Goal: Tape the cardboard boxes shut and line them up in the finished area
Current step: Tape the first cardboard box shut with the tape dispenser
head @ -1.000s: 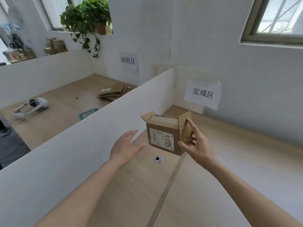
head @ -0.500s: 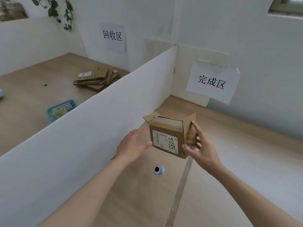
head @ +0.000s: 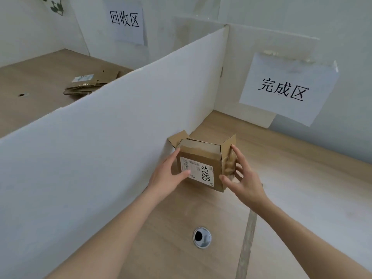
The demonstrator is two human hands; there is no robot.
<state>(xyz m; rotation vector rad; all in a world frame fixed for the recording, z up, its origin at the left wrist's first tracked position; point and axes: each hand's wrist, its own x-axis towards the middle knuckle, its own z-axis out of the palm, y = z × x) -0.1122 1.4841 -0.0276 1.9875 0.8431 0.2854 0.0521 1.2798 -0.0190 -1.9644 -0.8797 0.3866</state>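
Two hands (head: 167, 176) (head: 244, 179) around one cardboard box (head: 201, 164), flaps untaped.

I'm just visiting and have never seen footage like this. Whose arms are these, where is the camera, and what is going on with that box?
There is no robot here: these are a person's two bare hands, filmed by a wide-angle camera worn on the head, looking forward and down. The left hand and the right hand hold a small cardboard box between them, beside a white divider. The box carries a shipping label, and its side flaps stick out. The sign on the wall marks the finished area. A metal-rimmed hole sits in the wooden table. Beyond the divider lies a pile of flattened cardboard.
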